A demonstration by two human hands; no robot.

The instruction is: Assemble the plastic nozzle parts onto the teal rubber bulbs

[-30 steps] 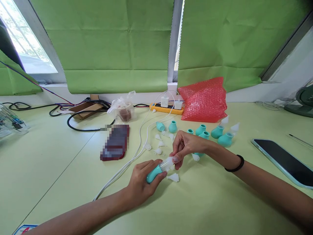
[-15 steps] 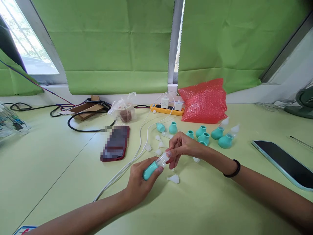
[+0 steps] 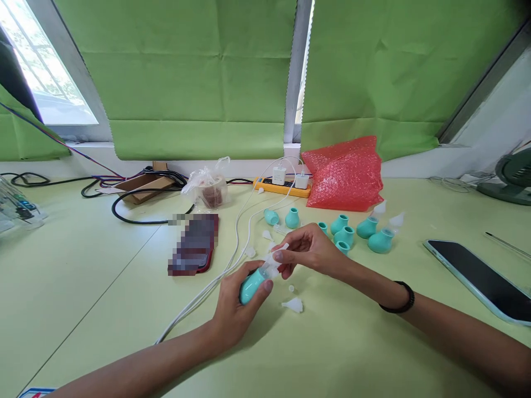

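My left hand (image 3: 236, 298) is wrapped round the teal rubber bulb (image 3: 251, 286) of a nasal aspirator, which tilts up to the right. A clear plastic tube (image 3: 269, 270) stands in the bulb's mouth. At the tube's upper end, my right hand (image 3: 305, 250) pinches a translucent white soft tip (image 3: 279, 251) between thumb and fingers, partly covering it. On the table just below my hands lie a loose white tip (image 3: 293, 305) and a small white piece (image 3: 291, 288). More white tips (image 3: 267, 235) lie behind my right hand.
Several teal bulbs (image 3: 344, 236) stand to the right, two with tubes and tips (image 3: 380, 240). A red bubble-wrap bag (image 3: 344, 177) and a yellow power strip (image 3: 265, 187) with white cables are at the back. One phone (image 3: 193, 243) lies left, another (image 3: 477, 276) right.
My right hand has shifted slightly left and down against the aspirator. Less of the clear tube shows, and the white tip's narrow end now sticks out past my fingers.
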